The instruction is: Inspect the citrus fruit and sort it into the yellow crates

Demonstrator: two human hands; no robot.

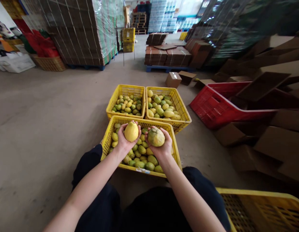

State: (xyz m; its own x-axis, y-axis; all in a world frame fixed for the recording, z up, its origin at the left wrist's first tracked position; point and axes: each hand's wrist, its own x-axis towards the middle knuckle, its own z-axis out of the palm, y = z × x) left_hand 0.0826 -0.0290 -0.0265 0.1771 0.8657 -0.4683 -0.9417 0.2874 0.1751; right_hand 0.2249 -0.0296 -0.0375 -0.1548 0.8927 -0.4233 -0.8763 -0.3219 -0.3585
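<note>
My left hand is closed around a smooth yellow lemon, its narrow end pointing up. In my right hand lies a rounder lemon with greenish-brown blemished skin, the fingers curled round its side. Both hands are raised side by side above the near yellow crate. Inside that crate are many green and yellow lemons, partly hidden by my hands and forearms.
Behind stand two more yellow crates of lemons, the left one and the right one. A red crate with cardboard boxes stands at right. Another yellow crate sits at lower right. Flattened cartons lie on a pallet.
</note>
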